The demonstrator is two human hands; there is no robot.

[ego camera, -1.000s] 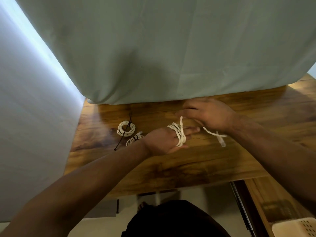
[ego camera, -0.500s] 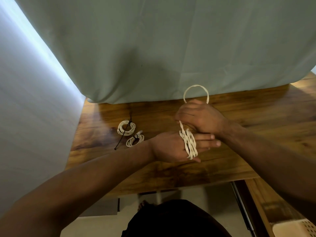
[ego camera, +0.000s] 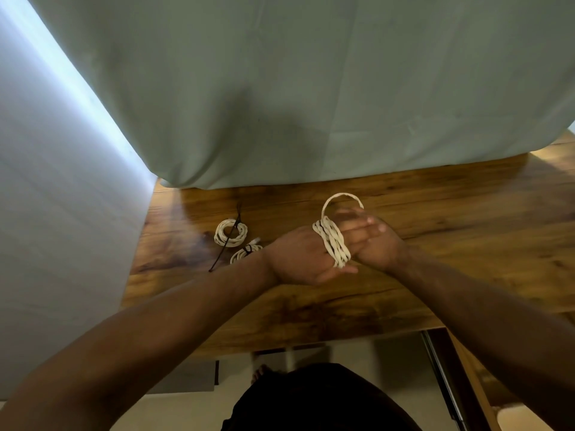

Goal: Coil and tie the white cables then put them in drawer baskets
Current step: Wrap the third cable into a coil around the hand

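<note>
I see white cable wound across my left hand, fingers straight; right hand just beyond pinches its loose loop.

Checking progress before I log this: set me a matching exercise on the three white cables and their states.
Things:
1 cable being coiled
2 far coil
3 near coil

States:
A long black tie lying across it
B wound round the left hand
C already tied in black, beside the far coil

Pairs: 1-B, 2-A, 3-C.
</note>
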